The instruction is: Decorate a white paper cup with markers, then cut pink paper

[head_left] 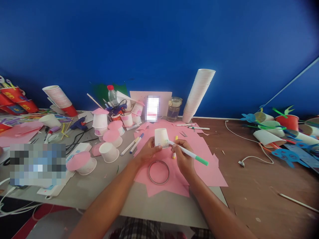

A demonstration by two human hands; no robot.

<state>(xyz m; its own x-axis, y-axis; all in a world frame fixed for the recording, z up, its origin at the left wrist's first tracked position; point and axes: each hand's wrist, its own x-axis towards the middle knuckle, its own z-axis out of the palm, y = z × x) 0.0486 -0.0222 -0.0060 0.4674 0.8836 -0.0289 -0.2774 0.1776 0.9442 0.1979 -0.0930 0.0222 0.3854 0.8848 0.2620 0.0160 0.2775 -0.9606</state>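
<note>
My left hand (149, 149) is closed round the side of an upside-down white paper cup (161, 135), raised above pink paper. My right hand (184, 156) grips a white marker with a green end (190, 153). The marker's tip meets the cup low on its right side, where dark grass-like strokes and small blue marks show. Below the hands lies a round ring (159, 172), perhaps a roll of tape, on the pink paper (204, 166). A yellow marker (174, 154) sits partly behind my right hand.
Cups with pink paper tops, such as one (81, 162), stand at left beside a power strip (72, 156) and a glue gun (79, 122). A tall leaning cup stack (198, 96) and a jar (174, 109) are behind. Decorated cups (269, 137) and a white cable (267, 162) lie right.
</note>
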